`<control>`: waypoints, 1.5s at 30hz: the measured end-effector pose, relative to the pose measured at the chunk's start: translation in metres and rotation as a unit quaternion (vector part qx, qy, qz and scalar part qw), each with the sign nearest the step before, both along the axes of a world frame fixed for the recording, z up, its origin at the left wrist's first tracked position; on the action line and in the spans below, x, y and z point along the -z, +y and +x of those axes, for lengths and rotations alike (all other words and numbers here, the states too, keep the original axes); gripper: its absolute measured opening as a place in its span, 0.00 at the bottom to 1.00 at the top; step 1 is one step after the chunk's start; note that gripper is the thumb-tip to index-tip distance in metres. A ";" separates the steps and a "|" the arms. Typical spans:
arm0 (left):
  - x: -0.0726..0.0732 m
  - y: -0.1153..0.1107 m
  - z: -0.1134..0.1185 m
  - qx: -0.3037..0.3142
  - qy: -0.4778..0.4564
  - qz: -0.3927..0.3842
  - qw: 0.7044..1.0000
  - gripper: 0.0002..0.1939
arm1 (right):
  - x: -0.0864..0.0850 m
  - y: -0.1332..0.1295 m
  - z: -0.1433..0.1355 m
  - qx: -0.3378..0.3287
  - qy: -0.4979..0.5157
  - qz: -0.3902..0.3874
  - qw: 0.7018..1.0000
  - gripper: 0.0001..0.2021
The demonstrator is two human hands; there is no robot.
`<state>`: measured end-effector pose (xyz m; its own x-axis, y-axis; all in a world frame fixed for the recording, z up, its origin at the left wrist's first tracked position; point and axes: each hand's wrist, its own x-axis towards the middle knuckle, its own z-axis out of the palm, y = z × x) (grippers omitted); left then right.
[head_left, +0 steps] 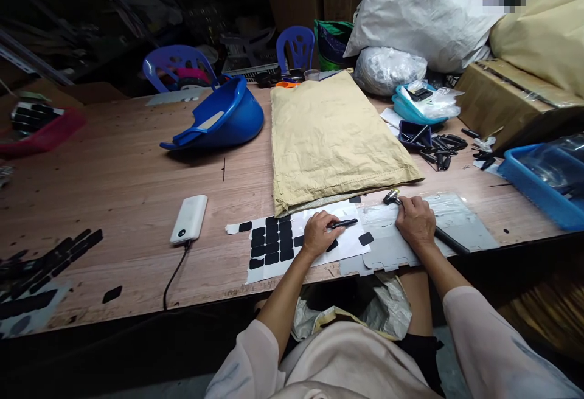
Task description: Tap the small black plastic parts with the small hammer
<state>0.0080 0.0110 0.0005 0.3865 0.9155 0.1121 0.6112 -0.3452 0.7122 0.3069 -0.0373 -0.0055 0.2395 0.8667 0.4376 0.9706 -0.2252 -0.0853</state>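
My left hand (319, 233) is closed, pinching a slim black pen-shaped piece (347, 224) that points right. Under it lies a white sheet (314, 211) with rows of black rounded patches (271, 247) on its left part. A few single patches (365, 239) lie loose farther right. In my right hand (415, 222) is a small hammer, gripped near its head (391, 196). Its black handle (451, 239) reaches back to the lower right. Beneath the right hand is a grey flat board (469, 228) covered partly with clear film. My fingers partly hide the hammer's shaft.
Beyond my hands lies a large tan paper sack (333, 137). A blue scoop-like basin (232, 116) and a white power bank (189, 219) with a cable are left. Black pieces (440, 149) lie around a small dark tray, near a blue basket (542, 186) and a cardboard box (511, 101).
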 end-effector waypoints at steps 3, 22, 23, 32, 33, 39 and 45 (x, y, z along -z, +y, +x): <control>-0.004 0.000 0.000 -0.004 -0.013 0.001 1.000 0.06 | 0.000 0.000 0.000 0.003 -0.001 -0.004 1.000 0.14; 0.046 -0.150 -0.029 0.039 0.232 -0.305 0.923 0.19 | 0.000 0.004 -0.001 0.015 -0.016 -0.015 1.000 0.11; 0.048 -0.147 -0.028 0.031 0.250 -0.310 0.917 0.20 | 0.000 0.004 -0.001 0.015 -0.015 -0.013 1.000 0.11; -0.010 -0.132 -0.018 0.122 0.094 -0.334 0.930 0.19 | 0.002 0.003 -0.001 0.011 -0.016 -0.006 1.000 0.11; -0.024 -0.122 -0.012 0.138 0.051 -0.337 0.930 0.17 | 0.003 0.003 -0.001 0.012 -0.018 -0.005 1.000 0.11; -0.079 -0.017 0.039 0.055 -0.013 -0.153 0.987 0.15 | 0.002 0.002 -0.001 0.006 -0.019 -0.003 1.000 0.11; -0.071 0.059 0.081 0.003 0.202 -0.110 0.973 0.18 | 0.001 0.001 -0.001 0.006 -0.014 0.000 1.000 0.11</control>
<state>0.0888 0.0702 0.0714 0.3634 0.8977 -0.2491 0.8552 -0.2154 0.4714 0.3055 -0.0366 -0.0064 0.2388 0.8638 0.4438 0.9695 -0.2377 -0.0590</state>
